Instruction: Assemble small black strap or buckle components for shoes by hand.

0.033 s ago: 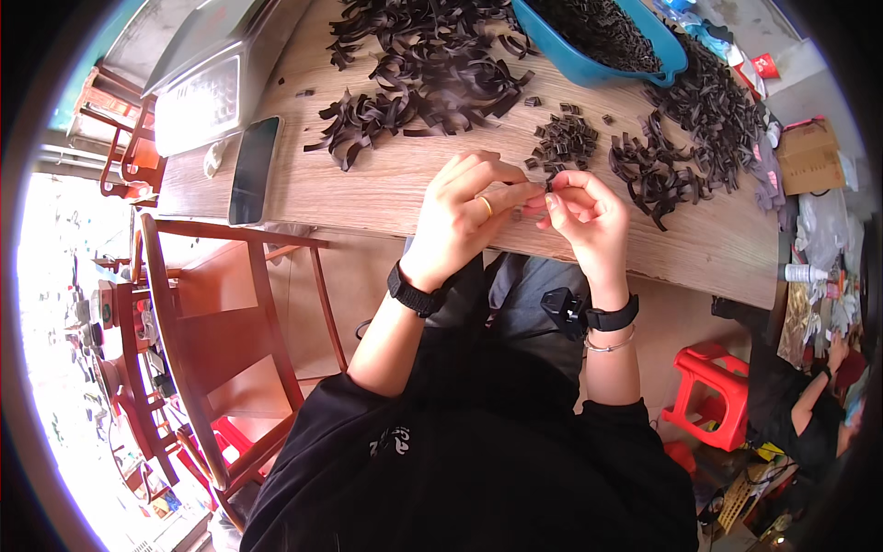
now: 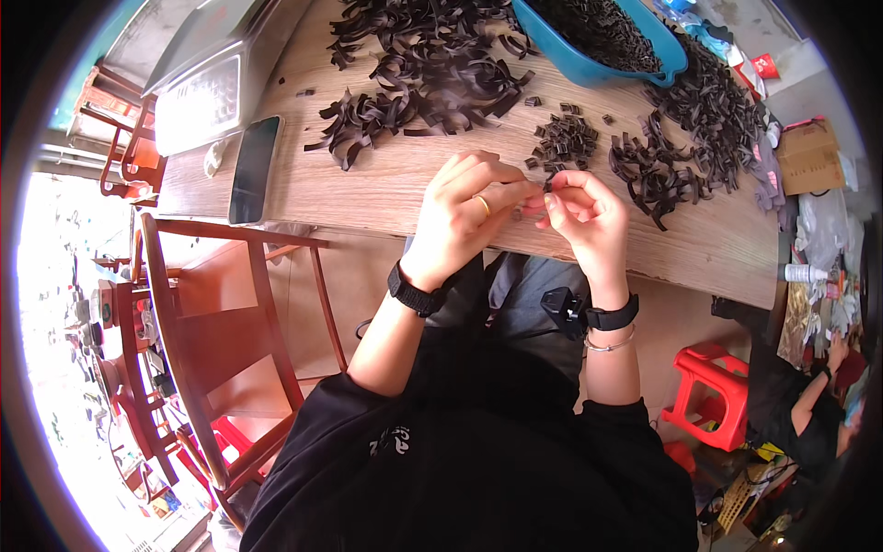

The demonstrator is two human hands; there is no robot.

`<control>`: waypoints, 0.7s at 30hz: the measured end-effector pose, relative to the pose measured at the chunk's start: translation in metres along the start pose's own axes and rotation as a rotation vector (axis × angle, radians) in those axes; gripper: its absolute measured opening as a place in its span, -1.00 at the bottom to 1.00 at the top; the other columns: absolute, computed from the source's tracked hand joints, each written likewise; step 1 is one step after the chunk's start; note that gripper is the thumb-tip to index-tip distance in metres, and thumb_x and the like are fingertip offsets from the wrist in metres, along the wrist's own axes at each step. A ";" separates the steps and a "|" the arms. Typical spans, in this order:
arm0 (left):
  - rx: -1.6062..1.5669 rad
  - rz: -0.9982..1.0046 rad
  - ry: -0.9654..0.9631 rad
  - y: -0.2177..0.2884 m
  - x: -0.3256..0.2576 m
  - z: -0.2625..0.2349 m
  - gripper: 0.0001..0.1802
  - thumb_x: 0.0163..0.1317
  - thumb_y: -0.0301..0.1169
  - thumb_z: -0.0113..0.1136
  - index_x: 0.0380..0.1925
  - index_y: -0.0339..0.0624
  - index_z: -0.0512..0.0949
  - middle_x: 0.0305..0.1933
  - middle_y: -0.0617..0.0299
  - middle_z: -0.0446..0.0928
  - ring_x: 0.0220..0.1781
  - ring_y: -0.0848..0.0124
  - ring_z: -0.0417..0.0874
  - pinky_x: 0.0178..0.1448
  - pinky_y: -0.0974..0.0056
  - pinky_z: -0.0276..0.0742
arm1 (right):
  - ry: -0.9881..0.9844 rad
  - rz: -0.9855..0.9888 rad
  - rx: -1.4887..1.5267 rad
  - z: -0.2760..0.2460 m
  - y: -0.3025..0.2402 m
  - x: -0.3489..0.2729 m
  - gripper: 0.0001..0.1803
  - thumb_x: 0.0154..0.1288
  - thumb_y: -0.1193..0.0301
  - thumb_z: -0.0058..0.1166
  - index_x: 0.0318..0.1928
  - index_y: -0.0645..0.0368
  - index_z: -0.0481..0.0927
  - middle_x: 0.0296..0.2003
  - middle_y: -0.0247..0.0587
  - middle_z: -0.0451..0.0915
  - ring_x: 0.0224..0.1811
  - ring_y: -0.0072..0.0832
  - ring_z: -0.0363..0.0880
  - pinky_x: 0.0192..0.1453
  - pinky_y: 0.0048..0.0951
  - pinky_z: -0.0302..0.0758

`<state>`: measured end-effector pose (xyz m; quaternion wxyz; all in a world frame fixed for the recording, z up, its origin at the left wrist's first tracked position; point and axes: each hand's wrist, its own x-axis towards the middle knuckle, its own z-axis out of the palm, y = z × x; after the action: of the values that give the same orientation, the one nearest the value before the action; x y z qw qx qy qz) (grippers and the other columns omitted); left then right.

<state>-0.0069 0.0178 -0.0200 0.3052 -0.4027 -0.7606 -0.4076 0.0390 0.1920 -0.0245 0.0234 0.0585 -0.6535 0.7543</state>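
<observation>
My left hand (image 2: 471, 198), with a gold ring, is closed, its fingertips meeting those of my right hand (image 2: 586, 216) just over the table's near edge. My right thumb and finger pinch a small dark piece (image 2: 549, 186), mostly covered by the fingers. What my left fingertips grip is hidden. Right beyond the hands lies a small pile of short, dark folded pieces (image 2: 564, 140). Loose dark strips (image 2: 651, 170) lie to the right of that pile, and a larger spread of dark strips (image 2: 432, 78) is at the far left.
A blue tub (image 2: 676, 57) of small dark bits stands at the back. A phone (image 2: 255, 170) and a grey machine (image 2: 198, 97) occupy the table's left. A wooden chair (image 2: 216, 336) is at left; a red stool (image 2: 706, 396) and another person's arm (image 2: 814, 405) are at right.
</observation>
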 end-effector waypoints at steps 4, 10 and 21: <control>-0.079 -0.026 0.015 -0.001 -0.004 0.000 -0.65 -0.24 -0.56 0.28 -0.32 -0.08 0.61 -0.33 0.35 0.59 -0.31 0.34 0.59 -0.16 0.27 0.48 | -0.054 0.036 -0.011 0.002 -0.001 0.001 -0.79 0.25 0.61 0.11 -0.11 0.39 0.45 -0.30 -0.14 0.63 -0.21 -0.47 0.65 -0.14 -0.49 0.63; -0.143 -0.035 -0.001 0.007 0.000 -0.006 -0.69 -0.19 -0.61 0.30 -0.34 -0.12 0.61 -0.35 0.31 0.61 -0.31 0.33 0.63 -0.17 0.29 0.50 | 0.036 -0.026 0.024 0.007 -0.003 -0.002 -0.77 0.19 0.66 0.14 -0.13 0.38 0.46 -0.31 -0.17 0.62 -0.23 -0.51 0.64 -0.14 -0.54 0.61; -0.255 0.029 0.043 0.060 -0.014 -0.032 -0.65 -0.14 -0.57 0.30 -0.24 -0.22 0.59 -0.22 0.18 0.63 -0.24 0.26 0.65 -0.14 0.24 0.54 | 0.183 -0.238 -0.141 0.035 -0.027 -0.065 -0.70 0.07 0.71 0.21 -0.15 0.38 0.49 -0.37 -0.20 0.64 -0.34 -0.60 0.63 -0.21 -0.60 0.55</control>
<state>0.0558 0.0058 0.0068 0.2736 -0.4405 -0.6901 -0.5049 0.1087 0.1640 -0.0009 0.1760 0.0647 -0.6884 0.7006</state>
